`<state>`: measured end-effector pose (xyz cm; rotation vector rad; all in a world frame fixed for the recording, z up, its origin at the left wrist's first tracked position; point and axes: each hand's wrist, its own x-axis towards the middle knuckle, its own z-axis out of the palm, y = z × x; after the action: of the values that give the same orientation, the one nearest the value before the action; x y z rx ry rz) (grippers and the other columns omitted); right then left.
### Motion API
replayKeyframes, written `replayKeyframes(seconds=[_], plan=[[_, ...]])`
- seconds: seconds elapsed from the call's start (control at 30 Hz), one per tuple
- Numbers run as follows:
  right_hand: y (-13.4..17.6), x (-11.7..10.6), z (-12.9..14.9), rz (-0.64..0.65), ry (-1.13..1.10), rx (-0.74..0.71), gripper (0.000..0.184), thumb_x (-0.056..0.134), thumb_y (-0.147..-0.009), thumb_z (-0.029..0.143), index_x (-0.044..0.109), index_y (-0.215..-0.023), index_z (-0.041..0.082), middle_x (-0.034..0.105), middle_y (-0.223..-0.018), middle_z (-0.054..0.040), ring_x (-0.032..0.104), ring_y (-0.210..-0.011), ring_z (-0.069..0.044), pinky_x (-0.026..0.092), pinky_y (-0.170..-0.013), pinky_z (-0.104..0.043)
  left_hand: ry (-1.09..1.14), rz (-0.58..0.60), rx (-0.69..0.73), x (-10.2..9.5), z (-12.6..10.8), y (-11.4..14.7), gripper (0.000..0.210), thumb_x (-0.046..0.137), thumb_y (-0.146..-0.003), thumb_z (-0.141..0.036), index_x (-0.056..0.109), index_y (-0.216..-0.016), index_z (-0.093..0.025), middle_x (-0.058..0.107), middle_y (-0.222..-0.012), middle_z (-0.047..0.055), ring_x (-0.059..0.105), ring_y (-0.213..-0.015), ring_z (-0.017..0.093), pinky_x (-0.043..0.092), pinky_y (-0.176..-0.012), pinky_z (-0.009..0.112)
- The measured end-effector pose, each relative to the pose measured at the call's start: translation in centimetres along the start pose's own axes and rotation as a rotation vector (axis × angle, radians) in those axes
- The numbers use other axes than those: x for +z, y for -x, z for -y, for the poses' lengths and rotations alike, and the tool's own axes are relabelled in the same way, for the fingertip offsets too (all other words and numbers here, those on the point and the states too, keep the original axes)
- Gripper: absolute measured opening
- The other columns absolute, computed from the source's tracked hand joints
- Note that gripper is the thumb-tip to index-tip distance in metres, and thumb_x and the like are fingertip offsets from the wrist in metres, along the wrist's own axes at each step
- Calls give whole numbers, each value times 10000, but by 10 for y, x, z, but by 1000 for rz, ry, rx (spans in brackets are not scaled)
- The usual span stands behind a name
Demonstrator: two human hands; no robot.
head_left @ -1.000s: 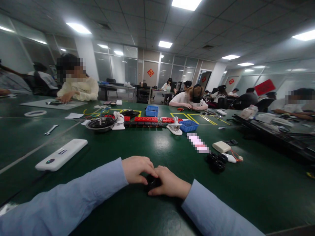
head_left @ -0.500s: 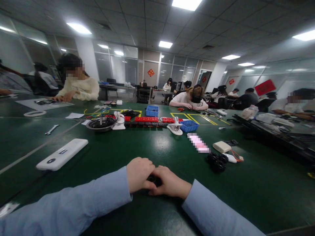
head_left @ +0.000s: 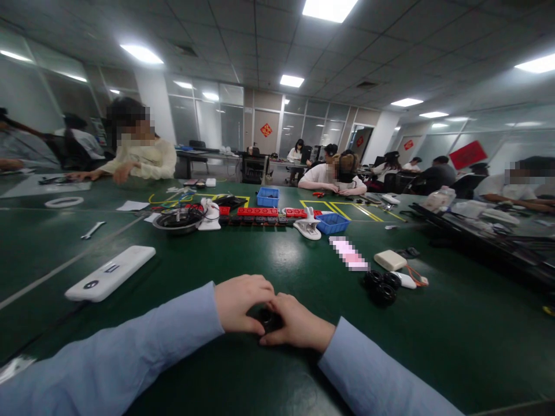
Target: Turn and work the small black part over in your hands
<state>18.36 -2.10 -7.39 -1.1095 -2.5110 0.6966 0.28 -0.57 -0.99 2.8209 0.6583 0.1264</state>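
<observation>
Just above the green table [head_left: 281,381], both my hands curl around a small black round part [head_left: 267,318] with an opening in its middle. My left hand [head_left: 243,303] bends over its left side, thumb and fingers arched around it. From the right, my right hand [head_left: 299,323] grips it between thumb and fingers. The fingertips of the two hands meet at the far side, and the part's far edge is hidden behind them. Several black ring-shaped pieces [head_left: 383,287] of similar look sit grouped to the right.
A white power bank-like device [head_left: 110,273] lies left, with a wrench [head_left: 93,230] beyond it. Ahead are a dark bowl [head_left: 177,222], red blocks [head_left: 258,212], a white clamp [head_left: 309,226] and blue bins [head_left: 333,223]. A cream box [head_left: 390,260] stands right. Co-workers sit across.
My left hand has shifted slightly left and its thumb has drawn back, showing more of the black part. My right hand stays nearly in place. A co-worker at left has reached an arm leftward.
</observation>
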Motion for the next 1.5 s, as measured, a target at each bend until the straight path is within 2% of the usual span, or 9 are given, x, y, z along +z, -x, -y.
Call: replayKeyframes(seconds=[0.13,0.33,0.43,0.57,0.7,0.83,1.13,1.37,1.5], plan=[[0,-1,2,12,49,5,404,747,-599,392,638,-928,186,640,-901,-36,570,-828,-213,409,-711,-295,48,129,42,-3,12,1,461,747,-654,-186,604,-1088,-244,615,-1069,27,525,-1023,230,422,-867,330],[1,0,2,6,69,13,384,746,-604,400,645,-911,192,637,-890,-30,561,-822,-207,399,-711,-296,7,119,16,5,19,-3,436,745,-672,-195,618,-1085,-259,640,-1015,16,555,-972,214,438,-843,307],[1,1,1,8,58,1,382,740,-613,396,642,-926,200,636,-904,-25,558,-833,-204,397,-714,-292,-64,112,-21,6,14,-5,406,754,-668,-271,629,-1053,-255,647,-975,19,567,-933,216,451,-785,301],[2,2,0,0,45,-21,424,739,-617,390,626,-980,202,638,-918,-25,560,-853,-206,395,-718,-284,-154,117,-152,4,1,-6,299,734,-676,-358,653,-920,-205,656,-899,30,585,-872,214,450,-713,286],[2,1,1,6,14,-30,478,744,-617,368,602,-1048,219,643,-957,-22,563,-869,-206,399,-747,-291,-202,101,-260,3,-12,-7,323,765,-625,-396,647,-820,-168,654,-836,37,601,-822,222,451,-674,284],[1,0,2,9,12,-34,446,746,-612,360,617,-1011,210,648,-953,-26,566,-857,-207,402,-735,-287,-245,70,-330,6,-20,-8,379,751,-610,-479,639,-759,-149,645,-789,54,607,-776,240,456,-639,300],[-1,3,0,12,60,-7,375,751,-593,362,635,-891,166,648,-846,-29,537,-738,-174,383,-681,-269,-357,57,-468,12,-40,-11,451,629,-723,-549,651,-802,-105,660,-798,116,613,-765,277,460,-668,364],[-1,4,-2,14,80,-10,370,742,-604,382,624,-873,157,626,-811,-26,505,-718,-161,361,-644,-252,-364,-23,-530,22,-44,-12,513,548,-762,-599,663,-763,-99,664,-757,128,618,-745,289,440,-690,396],[-1,3,-2,21,95,2,359,739,-604,403,609,-828,154,598,-772,-19,491,-700,-155,348,-622,-245,-374,5,-550,21,-43,-11,613,429,-796,-655,667,-735,-93,664,-739,143,620,-712,285,416,-718,417]])
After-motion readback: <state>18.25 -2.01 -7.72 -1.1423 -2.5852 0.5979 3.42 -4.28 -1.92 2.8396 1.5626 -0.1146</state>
